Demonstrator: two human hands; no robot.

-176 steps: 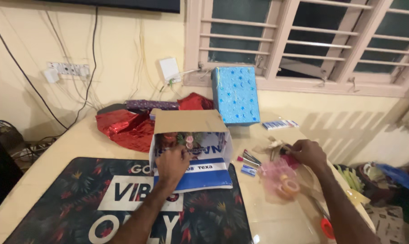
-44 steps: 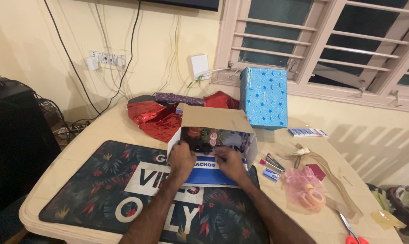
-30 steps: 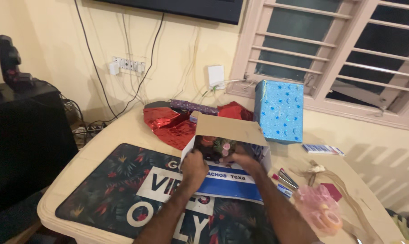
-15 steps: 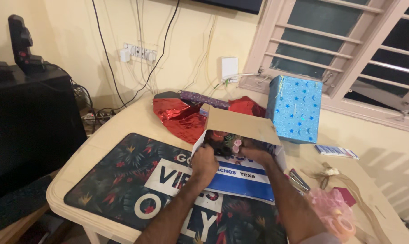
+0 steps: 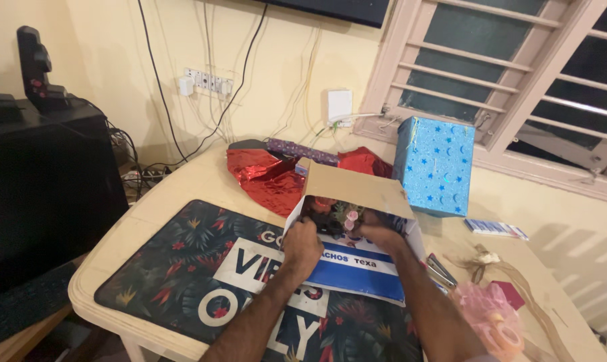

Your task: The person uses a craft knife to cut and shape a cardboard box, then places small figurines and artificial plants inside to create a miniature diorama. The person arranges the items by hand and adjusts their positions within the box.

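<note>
An open cardboard box [image 5: 354,271] with blue and white printed sides lies on its side on a dark floral mat [image 5: 183,268]. Its brown flap [image 5: 352,188] stands up at the back. Inside sits a bunch of small artificial flowers [image 5: 337,216] in pink, red and green. My left hand [image 5: 301,247] rests at the box's left opening edge, fingers curled at the flowers. My right hand [image 5: 378,236] reaches into the box mouth from the right, touching the flowers. Whether either hand grips them is hidden.
A blue starry wrapped box [image 5: 434,165] stands by the window. Red foil paper [image 5: 263,174] and a purple roll [image 5: 302,150] lie behind. Pink netting with tape [image 5: 491,320], ribbon [image 5: 491,261] and pens [image 5: 439,269] lie at right. A black cabinet [image 5: 42,181] stands left of the table.
My right hand left the items at the right and joined the left hand at the box mouth. Both hands have pushed a little deeper into the box. The view shifted leftward.
</note>
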